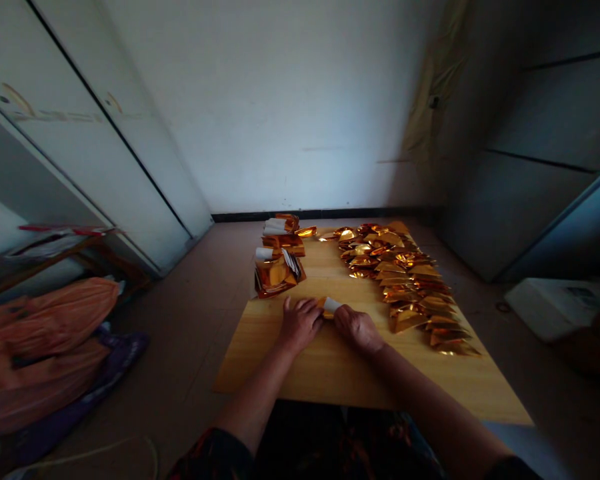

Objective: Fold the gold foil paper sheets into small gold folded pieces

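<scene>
A small piece of gold foil paper with a white-grey part lies on the wooden board between my hands. My left hand rests palm down at its left end, fingers spread and fingertips by the gold edge. My right hand is closed, its bent fingers pinching the right end of the paper. What lies under the fingertips is hidden. Beyond my left hand sits a stack of flat gold foil sheets. To the right, folded gold foil pieces overlap in long rows.
The wooden board stands low before my lap. Further gold sheets with white-grey pieces lie at its far left corner. An orange bag is on the left, a white box on the right floor. Cabinets flank both sides; a wall stands behind.
</scene>
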A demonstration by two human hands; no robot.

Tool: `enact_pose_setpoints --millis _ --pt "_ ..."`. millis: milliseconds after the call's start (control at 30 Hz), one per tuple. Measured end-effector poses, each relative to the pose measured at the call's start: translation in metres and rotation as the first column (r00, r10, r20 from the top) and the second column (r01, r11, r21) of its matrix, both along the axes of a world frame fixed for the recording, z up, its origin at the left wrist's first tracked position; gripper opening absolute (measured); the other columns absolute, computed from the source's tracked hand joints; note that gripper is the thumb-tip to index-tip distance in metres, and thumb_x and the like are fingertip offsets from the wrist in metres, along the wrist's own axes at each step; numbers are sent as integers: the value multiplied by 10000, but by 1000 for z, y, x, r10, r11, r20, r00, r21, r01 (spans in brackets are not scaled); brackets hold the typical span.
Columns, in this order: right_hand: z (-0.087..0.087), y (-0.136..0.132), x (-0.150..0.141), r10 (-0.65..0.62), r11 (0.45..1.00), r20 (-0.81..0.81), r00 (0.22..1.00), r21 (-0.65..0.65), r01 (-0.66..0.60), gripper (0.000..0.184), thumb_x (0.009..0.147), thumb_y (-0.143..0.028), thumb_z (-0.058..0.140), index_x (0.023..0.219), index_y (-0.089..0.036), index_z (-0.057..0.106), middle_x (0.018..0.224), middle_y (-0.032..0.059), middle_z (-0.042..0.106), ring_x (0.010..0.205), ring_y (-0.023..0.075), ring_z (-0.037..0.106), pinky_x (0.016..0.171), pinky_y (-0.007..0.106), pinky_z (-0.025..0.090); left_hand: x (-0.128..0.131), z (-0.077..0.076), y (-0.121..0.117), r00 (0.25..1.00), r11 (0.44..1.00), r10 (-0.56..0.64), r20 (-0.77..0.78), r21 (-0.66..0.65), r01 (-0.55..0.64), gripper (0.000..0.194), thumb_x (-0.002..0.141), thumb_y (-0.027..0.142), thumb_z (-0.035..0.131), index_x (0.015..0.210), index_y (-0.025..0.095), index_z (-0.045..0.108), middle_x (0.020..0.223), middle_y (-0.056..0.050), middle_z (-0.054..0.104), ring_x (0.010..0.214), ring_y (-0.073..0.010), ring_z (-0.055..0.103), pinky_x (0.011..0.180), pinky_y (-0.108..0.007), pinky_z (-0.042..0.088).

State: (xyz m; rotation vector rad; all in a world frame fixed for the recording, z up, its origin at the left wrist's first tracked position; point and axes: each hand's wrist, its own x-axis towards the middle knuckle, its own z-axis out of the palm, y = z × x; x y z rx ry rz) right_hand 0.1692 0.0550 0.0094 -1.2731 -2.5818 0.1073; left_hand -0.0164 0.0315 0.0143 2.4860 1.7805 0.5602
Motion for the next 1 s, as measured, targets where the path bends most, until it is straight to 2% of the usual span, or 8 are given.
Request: enact_pose_setpoints --millis 100,233,400,500,600,767,1000 --pt "3 -1 3 7 999 -35 999 -47 -9 215 932 -234 382 927 -158 583 888 64 626 671 118 594 578 201 421 0 -1 1 1000 1000 1 8 -3 -1 208 876 281 501 1049 317 610 1253 -17 594 1191 -220 483 1059 -597 159" --pt "2 -2 9 76 993 -152 985 -83 -89 182 883 -235 485 1023 -190 592 1016 69 625 817 142 615 705 215 464 0 -2 1 1000 1000 5 4 -10 -5 219 869 276 510 1051 326 621 1254 -18 593 1181 -221 490 1059 -584 180" --pt "1 5 11 79 989 -238 968 -105 -106 193 882 -182 469 942 -197 651 1008 55 619 835 130 609 742 211 466 -1 2 -1 1000 1000 -3 22 -12 3 232 851 305 540 1069 323 618 1272 -20 581 1193 -229 478 1053 -580 182" --pt "3 8 12 73 987 -192 979 -124 -98 187 882 -199 482 917 -206 666 978 38 614 792 115 603 701 192 455 -1 4 0 999 999 9 43 -39 -7 216 865 333 517 1040 318 642 1258 -14 592 1181 -224 487 1032 -536 241" --pt "5 8 14 64 990 -119 991 -116 -78 216 906 -238 454 965 -223 662 994 32 605 746 102 595 649 182 436 3 4 4 994 996 69 83 -70 -64 213 884 320 484 977 303 675 1207 -13 625 1139 -206 518 997 -481 297" --pt "4 6 15 44 993 -78 996 -109 -53 242 923 -259 426 996 -235 655 1013 31 607 754 103 597 630 179 413 12 1 5 974 981 184 136 -80 -174 138 825 302 580 910 296 688 1178 -3 637 1113 -208 532 999 -480 284" --pt "18 12 2 -124 966 -42 991 -231 112 213 908 -295 463 934 -192 647 955 44 621 773 122 605 623 192 390 11 3 2 978 983 169 124 -97 -158 155 804 275 600 932 301 684 1208 -14 624 1132 -225 519 1000 -490 286"
